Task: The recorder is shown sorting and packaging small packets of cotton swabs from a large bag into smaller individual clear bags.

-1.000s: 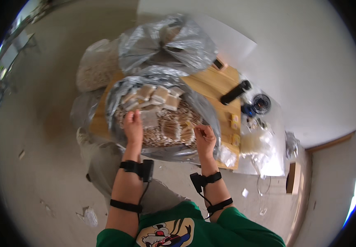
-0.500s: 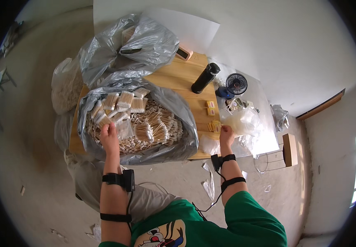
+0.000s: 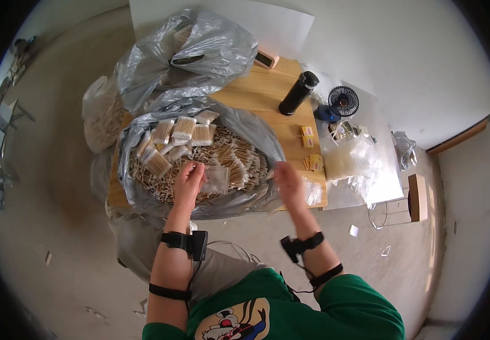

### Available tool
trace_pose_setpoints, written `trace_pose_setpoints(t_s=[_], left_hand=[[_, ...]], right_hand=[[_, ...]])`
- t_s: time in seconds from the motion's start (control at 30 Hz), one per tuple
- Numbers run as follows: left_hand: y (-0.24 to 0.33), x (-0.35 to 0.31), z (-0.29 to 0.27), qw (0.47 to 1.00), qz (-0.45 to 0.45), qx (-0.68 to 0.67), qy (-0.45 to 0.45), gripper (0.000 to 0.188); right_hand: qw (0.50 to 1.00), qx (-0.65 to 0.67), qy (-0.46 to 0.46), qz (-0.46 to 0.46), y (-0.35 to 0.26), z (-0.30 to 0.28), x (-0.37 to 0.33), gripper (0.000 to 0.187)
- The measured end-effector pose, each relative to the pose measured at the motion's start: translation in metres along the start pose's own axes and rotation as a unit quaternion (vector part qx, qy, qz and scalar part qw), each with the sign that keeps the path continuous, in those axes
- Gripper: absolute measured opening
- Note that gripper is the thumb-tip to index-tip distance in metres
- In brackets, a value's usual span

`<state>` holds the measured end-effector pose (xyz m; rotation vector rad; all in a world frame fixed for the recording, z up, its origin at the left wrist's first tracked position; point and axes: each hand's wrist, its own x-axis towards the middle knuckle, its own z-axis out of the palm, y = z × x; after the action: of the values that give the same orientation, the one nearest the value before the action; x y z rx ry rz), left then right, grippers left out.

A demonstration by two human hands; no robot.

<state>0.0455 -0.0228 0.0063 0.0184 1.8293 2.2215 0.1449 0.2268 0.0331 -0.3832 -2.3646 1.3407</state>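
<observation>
My left hand (image 3: pixel 189 179) is closed in a pinch on a small clear plastic bag (image 3: pixel 216 179), held above loose cotton swabs (image 3: pixel 239 156). These swabs fill a grey plastic bag (image 3: pixel 256 126) spread wide on the wooden table. Filled packs of cotton swabs (image 3: pixel 183 129) lie piled on the left part of the heap. Over the grey bag's right edge is my right hand (image 3: pixel 289 182), smeared by motion; whether anything is in its fingers cannot be made out. Small yellow cards (image 3: pixel 313 162) lie on the table just beyond it.
A black bottle (image 3: pixel 298 93) stands on the wooden table (image 3: pixel 245 85), with more yellow cards (image 3: pixel 306 136) nearby. On the right are a small fan (image 3: pixel 343 102) and a stack of clear bags (image 3: pixel 350 160). A second grey bag (image 3: pixel 216 45) bulges at the back left.
My left hand has moved right, away from the filled packs, with the clear bag in it. My right hand has left the yellow cards and swung left toward the grey bag.
</observation>
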Motion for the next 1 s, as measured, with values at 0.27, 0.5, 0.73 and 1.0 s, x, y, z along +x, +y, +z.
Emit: trace_pose_setpoints(t_s=[0.27, 0.5, 0.73, 1.0], left_hand=[[-0.002, -0.003, 0.004, 0.996, -0.001, 0.091, -0.019, 0.025], [-0.014, 0.024, -0.054, 0.951, 0.117, 0.164, 0.233, 0.028], [-0.004, 0.021, -0.075, 0.804, 0.214, 0.454, 0.32, 0.019], [-0.036, 0.028, -0.094, 0.804, 0.161, 0.507, 0.266, 0.076]], right_hand=[[0.985, 0.144, -0.08, 0.049, -0.044, 0.08, -0.03, 0.042], [0.969, 0.166, 0.128, 0.128, 0.026, -0.04, -0.016, 0.036], [0.918, -0.333, 0.113, 0.184, 0.112, -0.099, -0.028, 0.041], [0.874, -0.486, -0.012, -0.027, 0.081, -0.037, -0.035, 0.057]])
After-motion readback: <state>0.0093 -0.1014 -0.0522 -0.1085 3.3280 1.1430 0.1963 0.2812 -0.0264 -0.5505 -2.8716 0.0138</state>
